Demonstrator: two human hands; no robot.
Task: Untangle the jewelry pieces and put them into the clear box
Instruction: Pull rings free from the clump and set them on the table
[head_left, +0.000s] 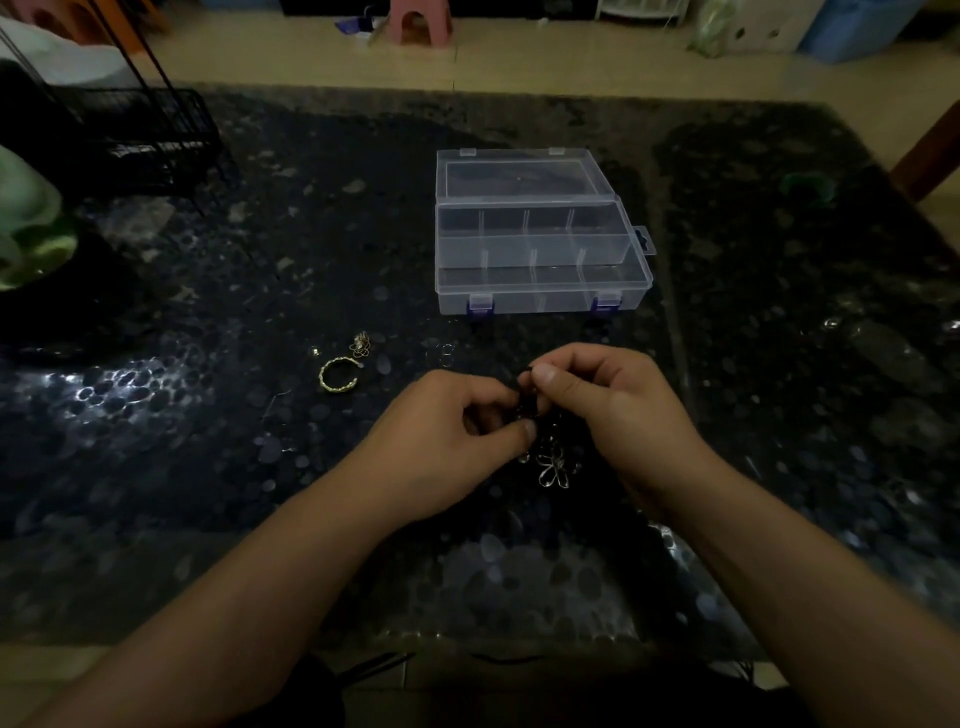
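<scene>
Two hands: left hand (457, 415) and right hand (597, 395) each pinch one dark jewelry tangle (530, 402), flower pendant (555, 465) hanging below both grips. One clear box (540, 291) far, lid open. One gold ring (338, 375) left on bench (208, 415).

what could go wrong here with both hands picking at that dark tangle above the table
1. The left hand and right hand both pinch the dark tangle; pulling apart hard might tighten the knot or snap a strand.
2. The flower-shaped wire piece dangles below the grip; it may drop and be hard to spot on the dark patterned table.
3. The gold ring and small charm lie loose by the left hand; a forearm sweep could knock them away from the clear box.
</scene>
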